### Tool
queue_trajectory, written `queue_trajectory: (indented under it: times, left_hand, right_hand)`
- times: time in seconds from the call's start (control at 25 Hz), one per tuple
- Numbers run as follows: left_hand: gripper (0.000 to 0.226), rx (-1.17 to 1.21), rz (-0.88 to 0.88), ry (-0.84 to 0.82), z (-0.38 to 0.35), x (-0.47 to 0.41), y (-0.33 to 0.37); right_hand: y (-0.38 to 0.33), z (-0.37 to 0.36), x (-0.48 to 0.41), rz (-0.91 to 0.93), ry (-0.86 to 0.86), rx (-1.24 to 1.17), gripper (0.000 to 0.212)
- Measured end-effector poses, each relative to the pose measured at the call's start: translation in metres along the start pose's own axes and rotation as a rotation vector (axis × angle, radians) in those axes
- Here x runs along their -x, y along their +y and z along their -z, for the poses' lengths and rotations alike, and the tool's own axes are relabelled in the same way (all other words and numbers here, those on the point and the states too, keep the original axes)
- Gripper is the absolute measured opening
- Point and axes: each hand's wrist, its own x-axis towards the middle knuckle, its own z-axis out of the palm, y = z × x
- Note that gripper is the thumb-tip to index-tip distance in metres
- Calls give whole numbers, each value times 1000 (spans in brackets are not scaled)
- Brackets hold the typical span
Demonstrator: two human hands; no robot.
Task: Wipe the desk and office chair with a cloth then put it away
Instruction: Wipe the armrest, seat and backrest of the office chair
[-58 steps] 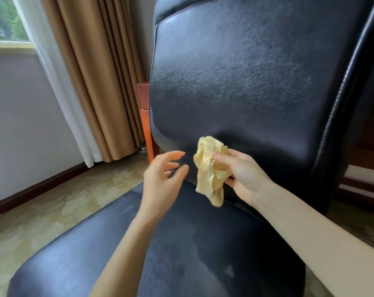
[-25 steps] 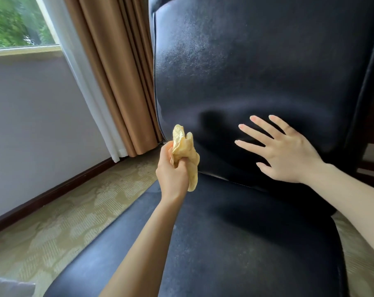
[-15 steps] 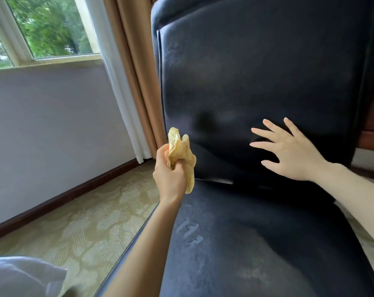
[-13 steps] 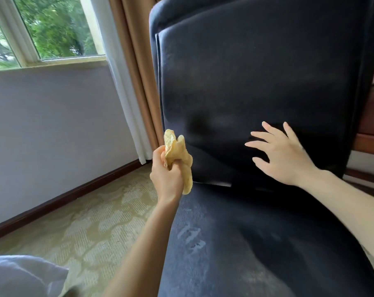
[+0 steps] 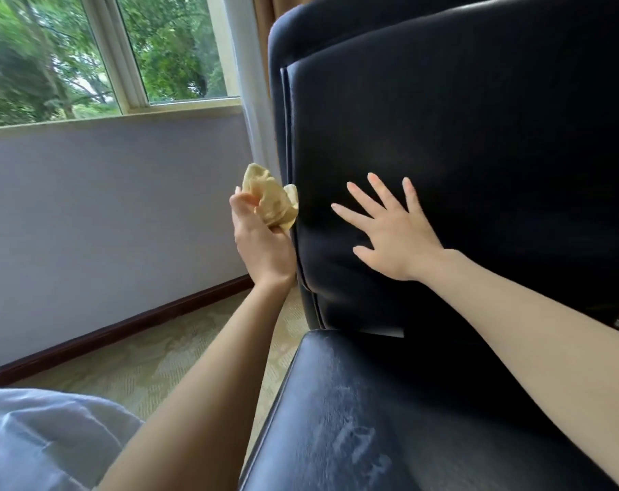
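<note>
Fingers of the left hand point(image 5: 262, 239) clamp a crumpled yellow cloth point(image 5: 270, 200) beside the black leather office chair's point(image 5: 478, 154) backrest edge; the right hand point(image 5: 389, 228) presses there, fingers spread.

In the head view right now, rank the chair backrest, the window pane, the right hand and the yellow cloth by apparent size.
1. Chair backrest, easily largest.
2. Window pane, though it is farther off and partly cut off by the frame.
3. Right hand.
4. Yellow cloth, bunched in the left hand, so partly hidden.
</note>
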Motion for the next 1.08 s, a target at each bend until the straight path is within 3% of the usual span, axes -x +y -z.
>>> queue_trajectory:
  times: [0.28, 0.48, 0.72, 0.96, 1.08]
  left_hand:
    - [61, -81, -272, -202, -29, -21, -21]
    - [67, -2, -298, -154, -52, 10, -56]
    - [68, 93, -93, -39, -93, 77, -83]
    - [74, 292, 157, -163, -132, 141, -70]
    - [70, 392, 271, 22, -137, 122, -37]
  right_hand:
    - [15, -30, -5, 64, 44, 65, 79]
    - [21, -38, -9, 83, 78, 20, 85]
    - [30, -41, -7, 72, 74, 29, 71]
    - [45, -35, 1, 90, 52, -56, 66]
    - [62, -25, 12, 230, 51, -15, 57]
